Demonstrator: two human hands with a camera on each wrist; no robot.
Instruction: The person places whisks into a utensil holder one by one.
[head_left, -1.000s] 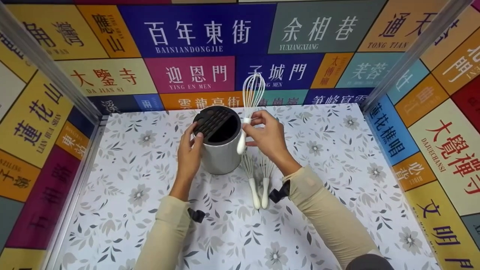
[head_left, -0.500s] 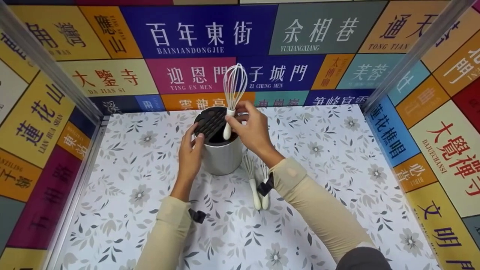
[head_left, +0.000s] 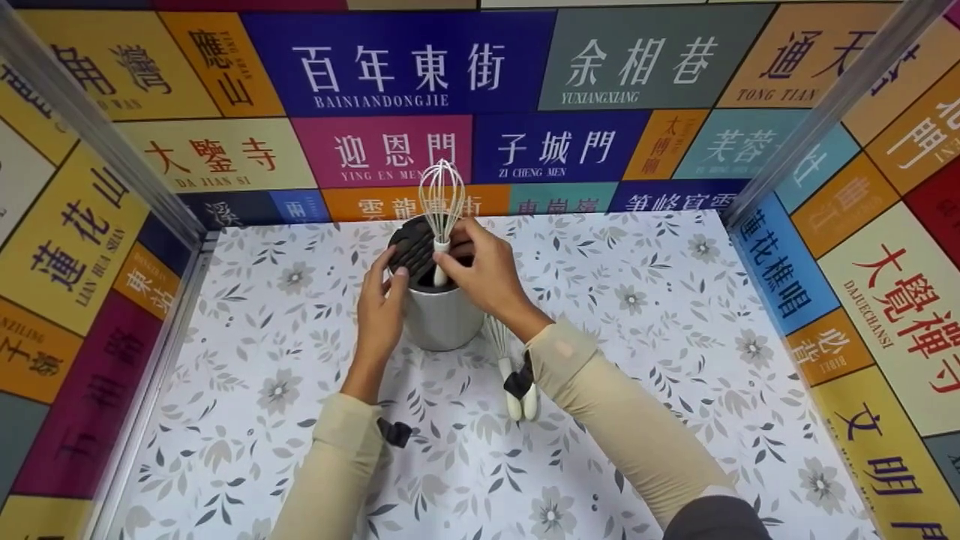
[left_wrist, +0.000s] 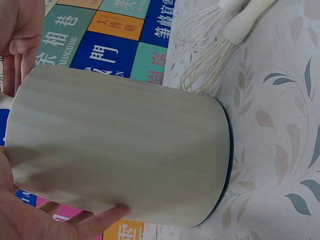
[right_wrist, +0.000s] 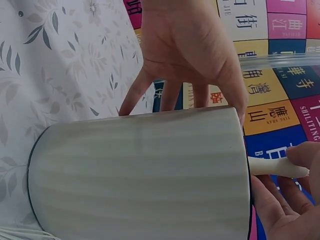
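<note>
A: Printed wall panels (head_left: 375, 150) enclose a table (head_left: 300, 315) patterned with leaves and flowers. What do we read in the head view?

B: We see a pale holder (head_left: 442, 322) standing upright, its black top (head_left: 411, 247) part slotted, part a larger opening. The right hand (head_left: 491, 274) pinches a whisk (head_left: 442, 246) near the collar, wires uppermost. Half a second ago the whisk stood higher; it has now come down and leftward over that larger opening. Two other whisks (head_left: 513, 405) lie nearby, partly covered by the right wrist's gear.

A: And the left wrist view?

B: The holder's smooth side fills it. Our left hand (head_left: 381, 307) has its fingers extended along that side, resting rather than clenched. The lying whisks show near the base.

A: The right wrist view?

B: Here we find the pinched handle meeting the rim, its far end hidden inside. The left fingers appear spread, the thumb near the rim.

A: What does the change signify?

B: We judge that aligning has given way to insertion, with release not yet reached.
</note>
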